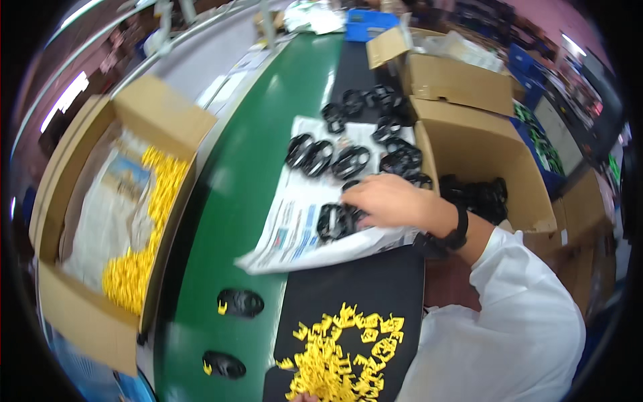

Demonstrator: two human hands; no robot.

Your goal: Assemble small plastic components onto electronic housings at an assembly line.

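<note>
My right hand (386,202), with a dark band on its wrist, reaches over the printed paper sheet (284,231). Its fingers curl down around a black oval plastic part (333,222), partly hidden under the hand. More black ring-shaped parts (350,161) lie on the sheet beyond it. Of my left hand (305,397) only fingertips show at the lower edge, beside a heap of small yellow plastic pieces (325,355); whether they hold one is hidden. Left of the heap lie two black oval parts, a farther one (244,303) and a nearer one (226,365), each with a yellow piece at its left end.
A cardboard box (167,110) with yellow pieces and plastic film stands at the left, beside the green belt surface (228,221). On the right, an open cardboard box (492,137) holds black parts. A blue bin (368,25) sits at the far end.
</note>
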